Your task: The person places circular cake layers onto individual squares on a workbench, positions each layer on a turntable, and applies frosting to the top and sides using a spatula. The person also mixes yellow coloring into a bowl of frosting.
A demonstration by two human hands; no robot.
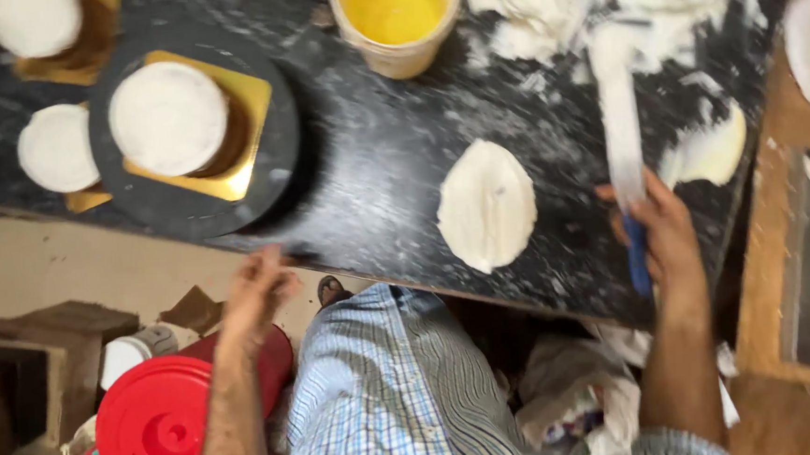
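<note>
Dark floury counter (392, 163): right hand (668, 230) clamped on blue-handled spatula (623, 139), left hand (254, 288) loosely open at edge

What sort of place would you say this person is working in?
Probably a small cake-making workshop: white iced cakes on gold boards, a turntable, and the right hand gripping a cream-coated palette knife.
</note>
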